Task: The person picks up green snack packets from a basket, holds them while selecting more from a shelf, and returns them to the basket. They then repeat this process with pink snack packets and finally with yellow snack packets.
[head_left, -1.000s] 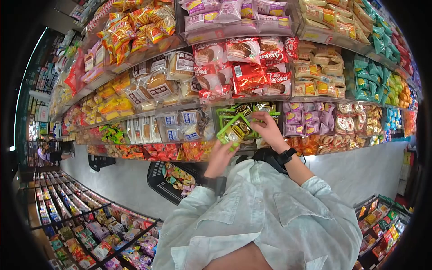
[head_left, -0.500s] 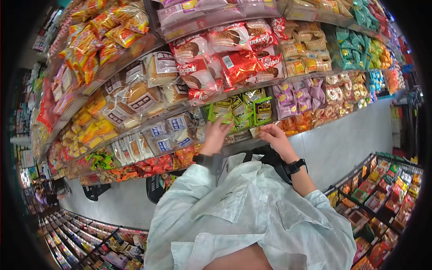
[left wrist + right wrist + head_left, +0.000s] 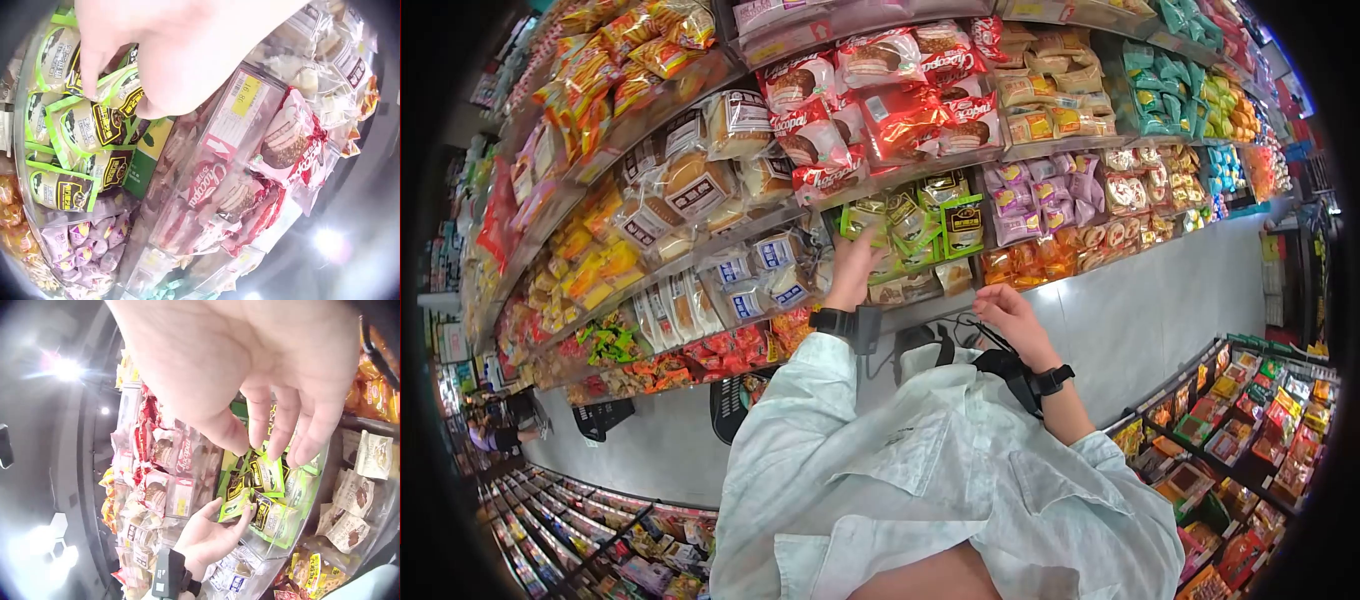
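My left hand (image 3: 857,270) reaches into a clear shelf bin of green-edged snack packets (image 3: 78,131). Its thumb and fingers pinch one green packet (image 3: 236,505) at the bin's left part, as the right wrist view shows. In the left wrist view the hand covers part of that packet. My right hand (image 3: 1012,318) hovers in front of the bin, fingers loosely bent and holding nothing. A dark-labelled green packet (image 3: 963,226) leans upright at the bin's right end.
Red Chocopie packs (image 3: 905,125) fill the tier above. Purple packets (image 3: 1045,195) lie right of the bin, and bagged cakes with blue labels (image 3: 765,272) lie left. A black basket (image 3: 728,408) stands on the floor (image 3: 670,450). A low display (image 3: 1230,430) is at right.
Both hands were at one green packet; the right hand has since come away from it and drawn back. My left hand has carried the packet to the bin's left part.
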`<state>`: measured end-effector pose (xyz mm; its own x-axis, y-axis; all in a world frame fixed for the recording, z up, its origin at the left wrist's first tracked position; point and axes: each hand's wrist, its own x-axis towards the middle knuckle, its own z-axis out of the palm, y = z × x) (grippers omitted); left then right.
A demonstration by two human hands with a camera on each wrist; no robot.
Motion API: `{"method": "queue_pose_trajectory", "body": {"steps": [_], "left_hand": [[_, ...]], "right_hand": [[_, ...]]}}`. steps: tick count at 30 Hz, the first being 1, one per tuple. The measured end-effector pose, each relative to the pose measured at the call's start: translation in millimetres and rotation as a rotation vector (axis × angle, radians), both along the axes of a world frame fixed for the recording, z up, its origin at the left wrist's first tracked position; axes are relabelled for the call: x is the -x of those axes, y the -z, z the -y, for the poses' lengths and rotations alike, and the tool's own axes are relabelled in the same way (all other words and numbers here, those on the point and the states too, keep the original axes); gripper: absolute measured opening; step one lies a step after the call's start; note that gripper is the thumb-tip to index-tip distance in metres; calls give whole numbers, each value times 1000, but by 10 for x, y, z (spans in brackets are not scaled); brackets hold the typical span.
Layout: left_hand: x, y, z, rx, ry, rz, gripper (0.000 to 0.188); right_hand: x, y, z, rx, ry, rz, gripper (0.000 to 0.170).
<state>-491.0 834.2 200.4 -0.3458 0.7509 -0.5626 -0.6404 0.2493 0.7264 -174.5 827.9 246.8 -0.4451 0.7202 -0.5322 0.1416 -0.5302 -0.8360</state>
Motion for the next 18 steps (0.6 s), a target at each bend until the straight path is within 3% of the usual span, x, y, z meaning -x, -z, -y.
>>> {"method": "queue_pose_trajectory", "body": {"steps": [2, 5, 8, 12, 13, 15, 18], "left_hand": [[-35, 41, 46, 11, 71, -109, 58], [-175, 77, 170, -182, -117, -85, 59], [-433, -69, 351, -168, -241, -119, 73], [-744, -128, 966, -19, -93, -287, 83], [-886, 14, 1201, 14, -187, -321, 61], [-992, 243, 1803, 118, -97, -272, 38], [-1321, 516, 2861, 351, -106, -147, 9]], "right_hand": [[-94, -41, 4, -41, -28, -27, 21], [-313, -166, 72, -89, -71, -71, 22], [-655, -438, 119, -159, -121, -124, 23], [-1360, -649, 184, -190, -142, -253, 24], [-1573, -661, 175, -195, -139, -249, 23], [-2001, -478, 126, -148, -59, -248, 22], [-2578, 256, 68, -25, 184, -174, 22]]}}
